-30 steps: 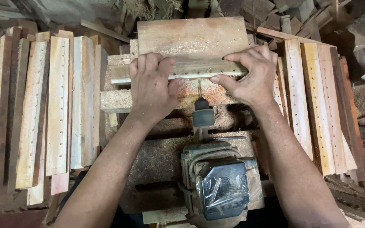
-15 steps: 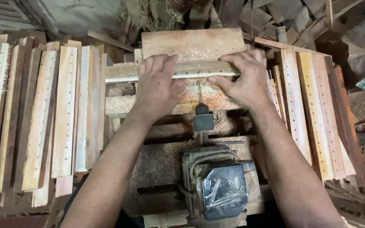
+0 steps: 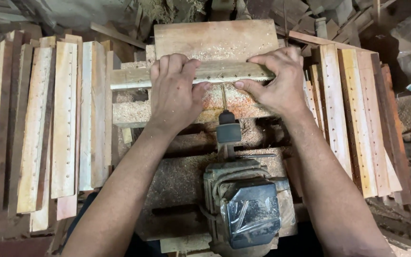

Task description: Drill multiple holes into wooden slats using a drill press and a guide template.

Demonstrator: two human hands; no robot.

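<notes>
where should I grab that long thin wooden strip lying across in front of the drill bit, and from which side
Grip the pale, narrow wooden strip from above at both sides of the drill bit, as the left hand and right hand do. It lies flat and crosswise, and its middle faces the bit, so keep off that.

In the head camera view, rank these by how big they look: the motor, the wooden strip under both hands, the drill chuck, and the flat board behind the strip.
1. Motor, though it is nearest the camera, so unsure
2. Flat board
3. Wooden strip, partly covered by the left hand and right hand
4. Drill chuck
</notes>
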